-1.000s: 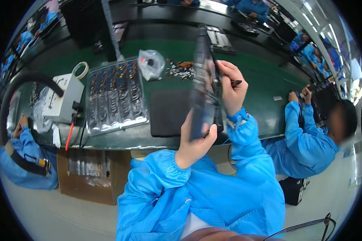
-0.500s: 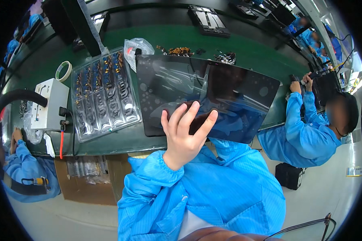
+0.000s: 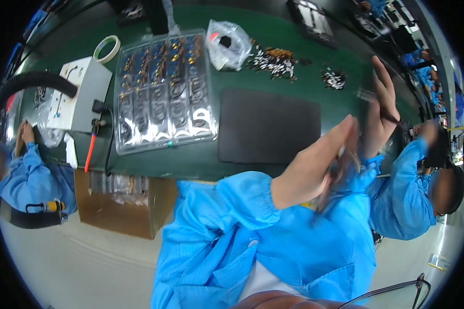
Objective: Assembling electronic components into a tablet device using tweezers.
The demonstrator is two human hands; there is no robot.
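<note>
The glossy black screen panel (image 3: 336, 172) appears turned nearly edge-on and is smeared by motion. My left hand (image 3: 310, 167) is at its near side, fingers pressed together against it; part of the grip is hidden. Beyond it, my right hand (image 3: 381, 110) is raised with its fingers stretched upward, close to the panel. Whether the right palm touches the panel cannot be made out. Left of my hands, a flat dark grey mat (image 3: 268, 126) lies on the green table (image 3: 191, 159).
A clear compartment tray (image 3: 165, 98) holds small parts, with a white box (image 3: 80, 95) and tape roll (image 3: 106, 49) to its left. Behind the mat are a plastic bag (image 3: 228, 46) and loose part piles (image 3: 273, 62). A cardboard box (image 3: 118, 213) stands below; co-workers sit on both sides.
The panel has turned from broad face to nearly edge-on and moved right, uncovering the mat. My left hand has moved right; my right hand has come into sight. The view has shifted.
</note>
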